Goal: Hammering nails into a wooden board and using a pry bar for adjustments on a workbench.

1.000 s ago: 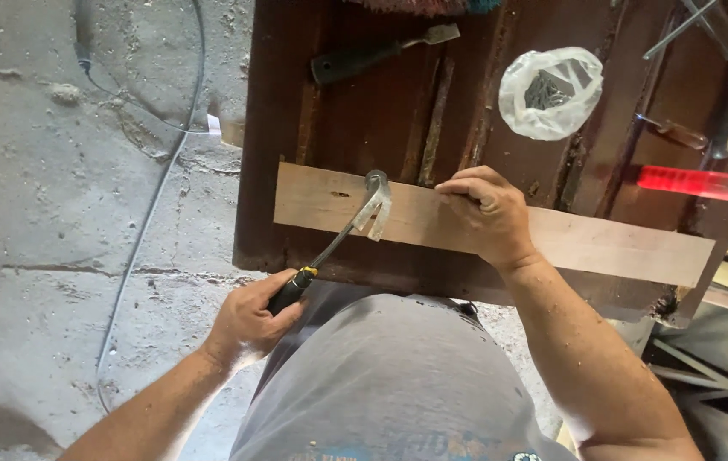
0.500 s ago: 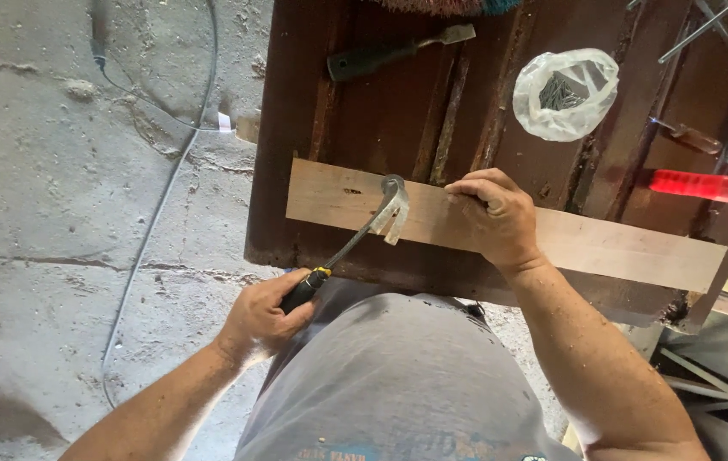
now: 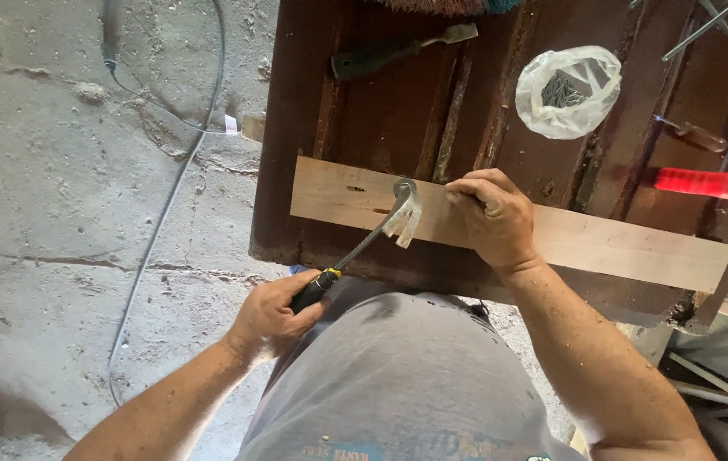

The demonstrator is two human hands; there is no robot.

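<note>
Left hand [image 3: 272, 318], fingers closed on the claw hammer [image 3: 364, 243] handle, head over the pale board [image 3: 603, 248] across the dark surface [image 3: 381, 119]. Right hand [image 3: 494, 215] pinches, apparently, a nail; keep fingers low, strike lightly.

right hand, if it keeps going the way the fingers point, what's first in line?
Probably the hammer head: the right hand lies on the pale plank, fingers aimed left along it, and the head rests on the plank just beyond them. Height is hard to judge.
</note>
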